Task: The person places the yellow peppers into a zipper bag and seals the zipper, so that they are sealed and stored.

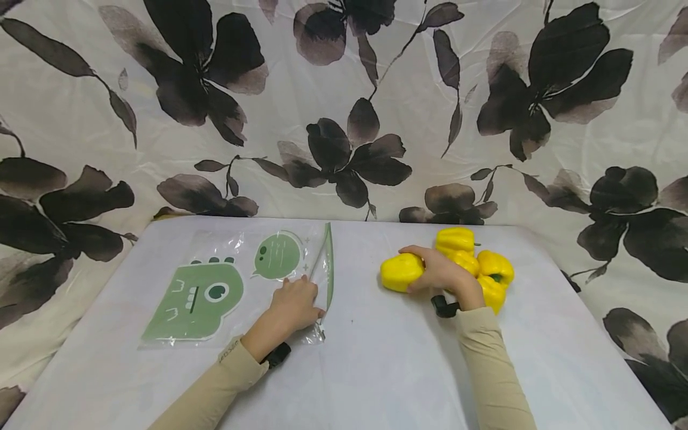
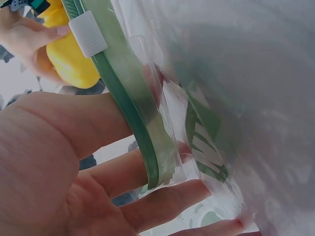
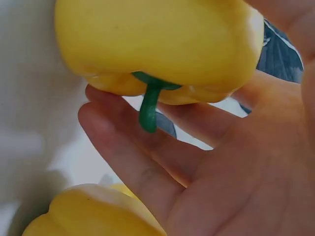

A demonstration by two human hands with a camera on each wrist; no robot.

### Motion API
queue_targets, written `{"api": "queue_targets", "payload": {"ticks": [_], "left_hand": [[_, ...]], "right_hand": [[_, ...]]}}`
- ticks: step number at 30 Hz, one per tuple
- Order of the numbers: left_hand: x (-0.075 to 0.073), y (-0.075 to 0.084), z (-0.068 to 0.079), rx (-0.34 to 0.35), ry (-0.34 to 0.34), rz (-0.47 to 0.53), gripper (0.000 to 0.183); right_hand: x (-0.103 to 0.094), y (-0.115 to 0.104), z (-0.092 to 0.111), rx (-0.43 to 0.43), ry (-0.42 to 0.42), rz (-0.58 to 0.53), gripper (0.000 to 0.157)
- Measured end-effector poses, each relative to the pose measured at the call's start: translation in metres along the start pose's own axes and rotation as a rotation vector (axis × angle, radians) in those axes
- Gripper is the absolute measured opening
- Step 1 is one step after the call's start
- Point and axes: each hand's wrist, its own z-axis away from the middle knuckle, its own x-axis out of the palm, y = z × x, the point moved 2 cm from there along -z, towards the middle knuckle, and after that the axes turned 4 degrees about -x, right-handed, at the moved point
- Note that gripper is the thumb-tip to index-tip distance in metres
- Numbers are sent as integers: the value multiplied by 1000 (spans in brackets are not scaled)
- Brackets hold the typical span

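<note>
On the left lies a clear zip bag printed with a green cartoon creature and a green speech bubble. My left hand grips the bag near its zipper end, thumb and fingers around the green zipper strip. A white slider sits on that strip. My right hand holds a yellow bell pepper by its stem end, just left of the other peppers. The right wrist view shows its green stem between the thumb and the fingers.
Several more yellow bell peppers are clustered right of my right hand, partly hidden by it. A white-covered table carries everything. Behind its far edge hangs a floral cloth.
</note>
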Motion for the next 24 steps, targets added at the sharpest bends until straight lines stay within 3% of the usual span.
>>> {"api": "queue_targets", "payload": {"ticks": [6,13,20,24], "left_hand": [[0,0,2,1,-1,6,32],[-1,-1,1,-15,10,4,39],[-1,-2,-1,-43,18,34,43],[-2,-2,-1,-49,7,41,42]], "right_hand": [[2,0,-4,-17,46,5,75],[0,-5,-8,-39,168,-157,78],[0,-32,-12,-171,328,-217,79],[9,-47,-22,-233,364,-255,78]]}}
